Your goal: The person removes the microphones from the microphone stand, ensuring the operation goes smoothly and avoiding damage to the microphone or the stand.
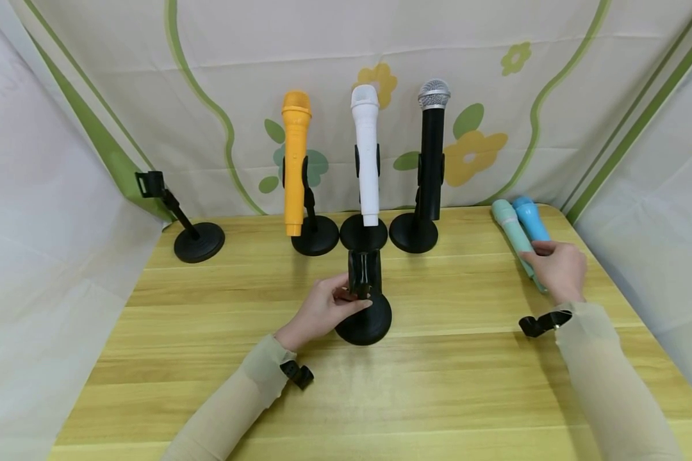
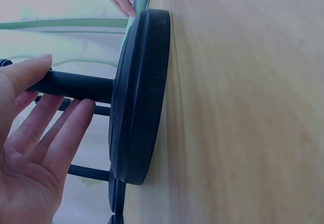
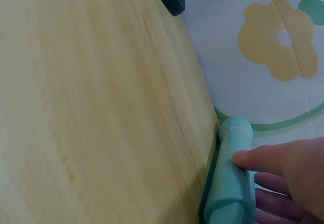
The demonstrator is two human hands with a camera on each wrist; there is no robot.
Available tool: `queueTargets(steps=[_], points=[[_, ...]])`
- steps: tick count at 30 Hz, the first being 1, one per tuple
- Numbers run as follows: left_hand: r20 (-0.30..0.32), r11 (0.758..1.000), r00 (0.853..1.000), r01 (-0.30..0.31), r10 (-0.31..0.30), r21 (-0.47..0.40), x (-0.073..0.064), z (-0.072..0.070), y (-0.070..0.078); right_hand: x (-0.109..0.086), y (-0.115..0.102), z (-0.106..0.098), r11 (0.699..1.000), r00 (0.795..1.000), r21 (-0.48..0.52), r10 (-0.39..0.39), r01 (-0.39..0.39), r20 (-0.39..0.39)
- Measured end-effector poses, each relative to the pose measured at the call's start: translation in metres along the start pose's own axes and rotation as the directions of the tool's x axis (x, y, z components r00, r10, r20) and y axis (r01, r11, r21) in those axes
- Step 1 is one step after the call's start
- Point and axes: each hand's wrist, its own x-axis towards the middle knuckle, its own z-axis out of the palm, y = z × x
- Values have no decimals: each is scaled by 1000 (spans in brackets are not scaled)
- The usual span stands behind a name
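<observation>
Near the middle of the table, my left hand [image 1: 321, 308] holds a black desktop microphone stand [image 1: 366, 326] by its pole. The left wrist view shows the thumb on one side of the pole [image 2: 76, 85] and the fingers on the other, beside the round base [image 2: 139, 97]. At the right, my right hand [image 1: 560, 272] grips a mint-green microphone [image 1: 514, 232] lying at a slant. Its thumb lies on the body of this microphone [image 3: 233, 176] in the right wrist view, with fingers along the far side. A blue microphone [image 1: 532, 219] lies right beside it, partly hidden by the hand.
Along the back edge, three stands hold a yellow microphone [image 1: 296, 166], a white microphone [image 1: 367, 160] and a black microphone with a silver head [image 1: 432, 153]. Another stand [image 1: 198, 242] with a bare clip is at the back left. A patterned curtain [image 1: 334, 38] hangs behind the table.
</observation>
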Motion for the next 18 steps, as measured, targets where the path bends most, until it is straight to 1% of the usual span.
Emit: queueTargets(steps=[6, 12, 15, 18], points=[[-4, 1000, 1000, -6, 6, 5, 0, 1, 0, -1, 0, -1, 1000, 1000, -3, -9, 9, 4], [-3, 1000, 1000, -2, 2, 3, 1, 0, 0, 0, 1, -4, 1000, 1000, 8, 20, -21, 24], [-3, 1000, 1000, 4, -4, 2, 0, 1, 1, 0, 1, -6, 999, 1000, 23, 22, -23, 12], [-4, 1000, 1000, 7, -7, 1, 0, 1, 1, -1, -3, -10, 999, 1000, 46, -6, 7, -19]])
